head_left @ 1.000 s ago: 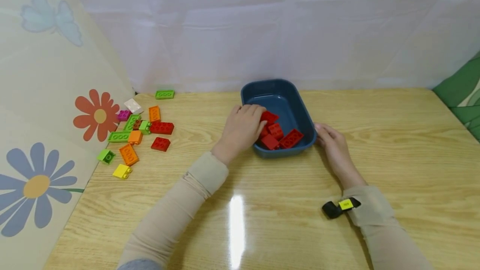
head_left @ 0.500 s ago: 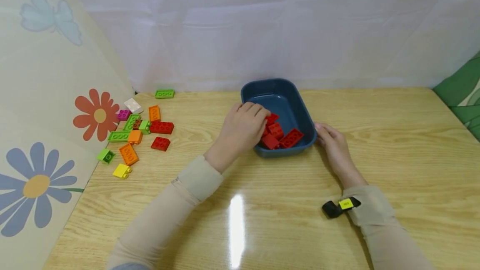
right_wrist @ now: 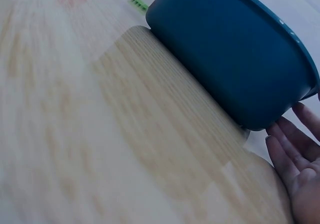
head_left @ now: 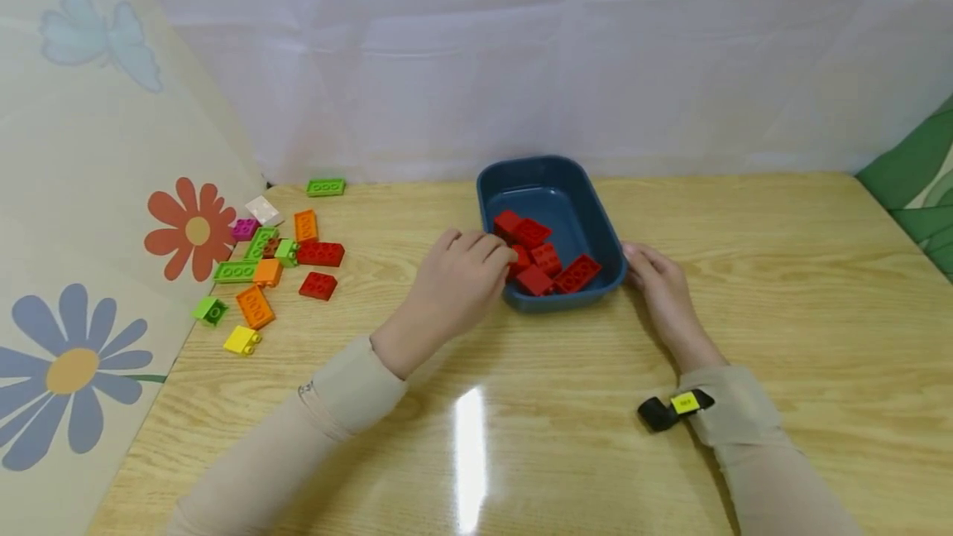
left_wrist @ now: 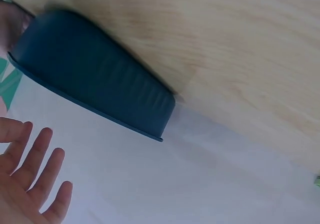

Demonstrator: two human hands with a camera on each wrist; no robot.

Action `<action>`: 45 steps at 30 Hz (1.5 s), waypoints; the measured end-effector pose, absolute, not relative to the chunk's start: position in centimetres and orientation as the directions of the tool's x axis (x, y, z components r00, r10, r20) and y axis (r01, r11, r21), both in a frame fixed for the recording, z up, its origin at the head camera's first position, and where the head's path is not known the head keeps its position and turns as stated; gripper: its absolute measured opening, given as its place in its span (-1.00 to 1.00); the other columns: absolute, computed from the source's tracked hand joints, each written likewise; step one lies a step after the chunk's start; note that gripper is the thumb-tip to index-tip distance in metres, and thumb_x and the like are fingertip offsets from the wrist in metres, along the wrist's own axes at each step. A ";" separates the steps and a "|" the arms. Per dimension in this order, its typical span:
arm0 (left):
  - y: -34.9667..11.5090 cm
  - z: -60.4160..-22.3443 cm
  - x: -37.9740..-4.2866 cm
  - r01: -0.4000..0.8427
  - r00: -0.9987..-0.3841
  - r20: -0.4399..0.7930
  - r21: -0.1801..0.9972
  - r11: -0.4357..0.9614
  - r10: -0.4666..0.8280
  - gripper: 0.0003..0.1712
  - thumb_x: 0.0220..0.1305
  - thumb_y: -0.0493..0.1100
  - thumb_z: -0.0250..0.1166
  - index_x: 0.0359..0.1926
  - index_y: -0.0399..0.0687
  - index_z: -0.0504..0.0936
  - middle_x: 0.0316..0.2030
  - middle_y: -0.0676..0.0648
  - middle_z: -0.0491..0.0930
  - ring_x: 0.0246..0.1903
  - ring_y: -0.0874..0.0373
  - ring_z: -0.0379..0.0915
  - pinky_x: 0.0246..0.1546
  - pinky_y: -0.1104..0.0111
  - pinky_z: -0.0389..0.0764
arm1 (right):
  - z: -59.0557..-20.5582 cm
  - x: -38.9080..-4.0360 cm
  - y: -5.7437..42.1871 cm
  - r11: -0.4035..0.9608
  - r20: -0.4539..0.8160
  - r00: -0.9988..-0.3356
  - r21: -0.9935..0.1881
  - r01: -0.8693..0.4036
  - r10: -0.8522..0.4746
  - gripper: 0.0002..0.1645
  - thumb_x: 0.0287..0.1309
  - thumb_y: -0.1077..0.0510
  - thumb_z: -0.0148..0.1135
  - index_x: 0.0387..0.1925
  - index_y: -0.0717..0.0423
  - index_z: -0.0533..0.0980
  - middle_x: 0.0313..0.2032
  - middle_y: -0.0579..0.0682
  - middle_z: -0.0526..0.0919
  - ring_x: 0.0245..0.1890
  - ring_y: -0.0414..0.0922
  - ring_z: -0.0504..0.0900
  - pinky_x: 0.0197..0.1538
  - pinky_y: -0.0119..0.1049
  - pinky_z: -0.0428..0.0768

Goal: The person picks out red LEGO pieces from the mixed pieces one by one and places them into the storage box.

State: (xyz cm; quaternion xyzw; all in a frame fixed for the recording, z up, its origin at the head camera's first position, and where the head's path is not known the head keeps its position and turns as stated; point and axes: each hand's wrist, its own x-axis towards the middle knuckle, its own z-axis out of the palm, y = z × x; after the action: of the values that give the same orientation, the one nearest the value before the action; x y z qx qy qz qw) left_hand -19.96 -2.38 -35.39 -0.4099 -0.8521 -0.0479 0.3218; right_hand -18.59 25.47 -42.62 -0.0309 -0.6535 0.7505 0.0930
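A dark blue plastic basket (head_left: 549, 203) stands at the back of the table, with several red toy bricks (head_left: 546, 259) piled in its near left part. My left hand (head_left: 462, 279) is over the basket's left rim, its fingertips overlapping the bricks in the head view. In the left wrist view, the left hand (left_wrist: 32, 179) has loosely bent fingers with nothing between them, apart from the basket wall (left_wrist: 95, 74). At the near right corner, my right hand (head_left: 663, 292) touches the outside of the basket. The right wrist view shows its fairly straight fingers (right_wrist: 292, 141) against that corner.
Loose toy bricks lie at the table's left: two red bricks (head_left: 320, 253), an orange brick (head_left: 256, 307), a yellow brick (head_left: 241, 341) and several green ones, including a green brick (head_left: 326, 188) by the back cloth (head_left: 417, 81). A flower-printed panel (head_left: 74, 213) borders the left side.
My left hand has drawn back left and toward me from inside the basket, uncovering more red bricks. The right hand and the basket have stayed in place.
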 end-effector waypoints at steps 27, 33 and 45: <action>-14.7 -38.9 -19.0 0.633 -0.713 0.305 -0.109 0.766 0.632 -0.80 0.16 -0.18 0.23 -0.17 -0.07 0.64 -0.16 -0.09 0.70 -0.12 0.00 0.54 -0.10 0.13 0.60 | -42.7 -18.6 25.5 -0.119 0.084 -0.982 -0.987 -0.105 0.171 -0.82 0.27 0.14 0.09 -0.29 -0.09 0.63 -0.31 -0.38 0.73 -0.25 -0.45 0.63 -0.20 -0.71 0.58; -17.1 -38.6 -19.6 0.638 -0.716 0.292 -0.094 0.764 0.634 -0.75 0.13 -0.19 0.27 -0.13 -0.11 0.62 -0.14 -0.13 0.70 -0.11 -0.04 0.53 -0.08 0.08 0.60 | -42.6 -18.7 25.4 -0.113 0.089 -0.981 -0.988 -0.109 0.172 -0.82 0.26 0.13 0.09 -0.30 -0.10 0.63 -0.32 -0.38 0.73 -0.26 -0.45 0.63 -0.20 -0.72 0.58; -20.2 -39.2 -20.9 0.453 -0.880 0.168 0.010 0.892 0.445 -0.62 0.24 -0.13 0.19 0.05 -0.20 0.50 0.05 -0.26 0.56 0.01 -0.23 0.44 -0.03 -0.17 0.54 | -42.6 -18.6 25.5 -0.109 0.098 -0.982 -0.987 -0.116 0.162 -0.81 0.27 0.14 0.07 -0.30 -0.11 0.62 -0.33 -0.39 0.73 -0.26 -0.45 0.64 -0.21 -0.71 0.58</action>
State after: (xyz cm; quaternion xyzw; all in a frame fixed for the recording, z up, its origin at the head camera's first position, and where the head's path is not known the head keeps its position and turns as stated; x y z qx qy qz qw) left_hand -20.92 -20.17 -39.17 -0.2316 -0.9691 -0.0243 0.0808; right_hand -18.55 25.46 -42.58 -0.0172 -0.6609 0.7445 0.0933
